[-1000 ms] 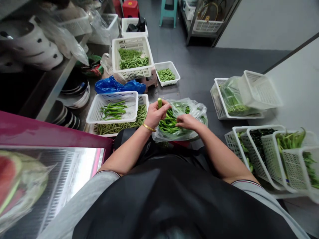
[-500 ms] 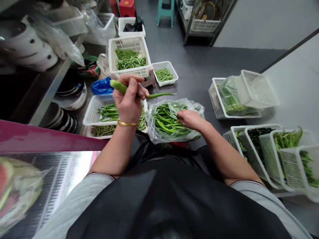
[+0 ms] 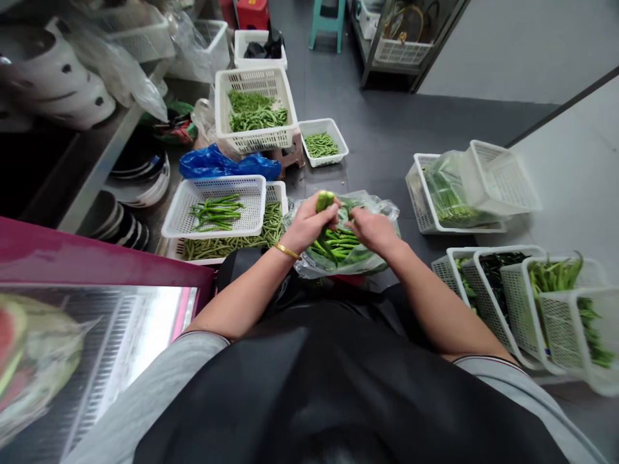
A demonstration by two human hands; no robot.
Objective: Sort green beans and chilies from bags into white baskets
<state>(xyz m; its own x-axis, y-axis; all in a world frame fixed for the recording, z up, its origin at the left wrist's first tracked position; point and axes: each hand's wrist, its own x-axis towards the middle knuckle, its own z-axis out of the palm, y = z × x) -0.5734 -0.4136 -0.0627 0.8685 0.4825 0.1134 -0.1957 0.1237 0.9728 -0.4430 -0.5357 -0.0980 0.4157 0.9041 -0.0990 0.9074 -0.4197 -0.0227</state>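
Note:
A clear plastic bag (image 3: pixel 382 258) full of long green peppers (image 3: pixel 343 243) lies open in front of my body. Over its left part, my left hand (image 3: pixel 312 222) is closed around a green pepper (image 3: pixel 325 200) whose thick end sticks up. My right hand (image 3: pixel 372 227) is close by on the right, fingers pinched; what they hold, if anything, is too small to name. To the left, a white basket (image 3: pixel 181 216) holds several green peppers (image 3: pixel 217 211). It rests on a lower basket of green beans (image 3: pixel 273 225).
A blue plastic bag (image 3: pixel 213 162), a basket of greens (image 3: pixel 222 103) on a stool and a small basket of beans (image 3: pixel 322 145) stand beyond. Several vegetable baskets (image 3: pixel 520 283) are at right. A pink-edged counter (image 3: pixel 97 258) borders the left.
My left hand has moved right and down from above the left basket to the bag, close to my right hand, still holding a pepper. My right hand has stayed over the bag.

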